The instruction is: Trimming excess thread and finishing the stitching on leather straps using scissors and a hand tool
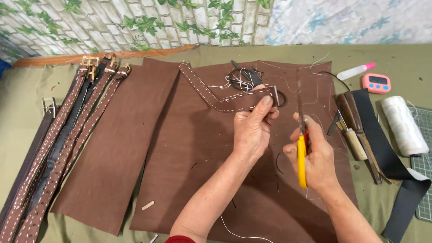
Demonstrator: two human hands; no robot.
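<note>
Above the brown sheet (pixel 189 148), left hand (pixel 254 128) pinches the stitched strap (pixel 225 102); right hand (pixel 315 155) grips yellow-handled scissors (pixel 302 153).

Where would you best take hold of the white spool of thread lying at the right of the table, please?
Probably around the middle of the white spool, coming down from above with fingers across its width. It lies on its side, long and round, its far end free. A dark strap lies close along its left and a cutting mat beside its near end, so a sideways approach looks cramped.
</note>
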